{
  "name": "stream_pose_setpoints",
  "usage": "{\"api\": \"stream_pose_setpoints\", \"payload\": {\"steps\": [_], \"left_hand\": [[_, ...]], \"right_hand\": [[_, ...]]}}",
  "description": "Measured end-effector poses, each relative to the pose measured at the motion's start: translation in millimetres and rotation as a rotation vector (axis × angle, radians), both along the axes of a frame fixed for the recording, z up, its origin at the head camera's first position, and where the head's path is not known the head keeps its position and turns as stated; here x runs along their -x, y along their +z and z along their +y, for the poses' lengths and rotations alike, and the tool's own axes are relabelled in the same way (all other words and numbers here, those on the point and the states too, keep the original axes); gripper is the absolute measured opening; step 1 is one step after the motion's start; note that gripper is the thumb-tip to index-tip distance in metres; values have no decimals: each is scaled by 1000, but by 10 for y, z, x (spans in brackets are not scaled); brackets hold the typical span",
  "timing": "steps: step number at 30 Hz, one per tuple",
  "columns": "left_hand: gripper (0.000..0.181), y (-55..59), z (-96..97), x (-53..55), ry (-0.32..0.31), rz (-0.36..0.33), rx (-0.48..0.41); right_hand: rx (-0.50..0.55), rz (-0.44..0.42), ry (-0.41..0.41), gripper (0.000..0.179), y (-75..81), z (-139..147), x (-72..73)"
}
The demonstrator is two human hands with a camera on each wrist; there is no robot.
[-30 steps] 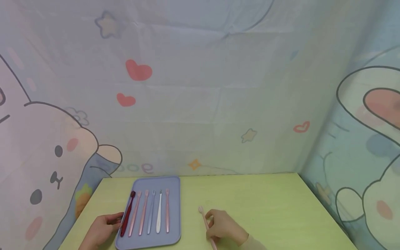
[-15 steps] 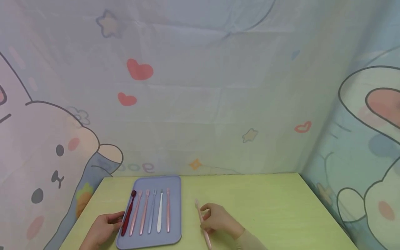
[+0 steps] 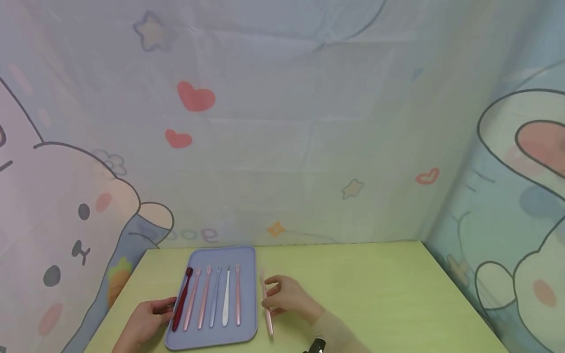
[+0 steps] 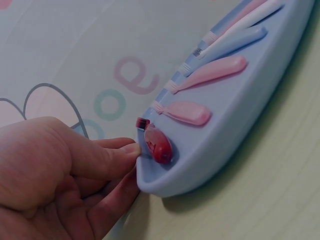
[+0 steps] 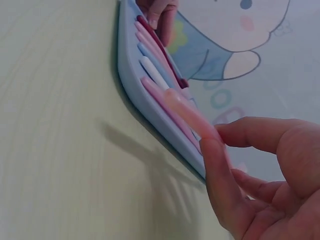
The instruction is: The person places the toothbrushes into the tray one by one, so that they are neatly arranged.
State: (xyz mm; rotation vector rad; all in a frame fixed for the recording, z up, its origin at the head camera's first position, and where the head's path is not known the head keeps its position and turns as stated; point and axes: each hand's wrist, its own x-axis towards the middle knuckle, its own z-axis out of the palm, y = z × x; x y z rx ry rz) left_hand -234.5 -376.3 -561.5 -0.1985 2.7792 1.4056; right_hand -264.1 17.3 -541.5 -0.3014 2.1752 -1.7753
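Between the thumb and fingers of my right hand (image 3: 289, 296) is a pink toothbrush (image 3: 269, 321), held just right of the lavender-blue tray (image 3: 248, 294). In the right wrist view its handle end (image 5: 182, 107) overlaps the tray, and a shadow falls on the table below. My left hand (image 3: 145, 321) pinches the tray's left rim, thumb on top, beside the dark red toothbrush (image 3: 182, 300). Lying side by side in the tray are several more: pink ones, a light blue toothbrush (image 3: 215, 296) and a white toothbrush (image 3: 226, 301), heads toward the back.
The tray lies on a pale yellow-green table (image 3: 375, 294), near its left end. Behind the table hangs a printed cloth backdrop (image 3: 282, 122), which continues along both sides. A small black object (image 3: 316, 345) shows by the right sleeve (image 3: 337, 333).
My right hand has moved left and a little farther back, bringing the pink toothbrush close to the tray's right edge. The left hand and tray stay in place.
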Motion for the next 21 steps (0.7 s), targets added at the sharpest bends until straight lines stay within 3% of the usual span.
{"api": "stream_pose_setpoints", "payload": {"steps": [8,21], "left_hand": [[41,0,11,-11,6,-1,-22],[39,13,16,-13,17,-23,-30]], "right_hand": [[32,-2,-15,64,-10,-253,58],[-60,84,-71,60,-2,-480,107]]}}
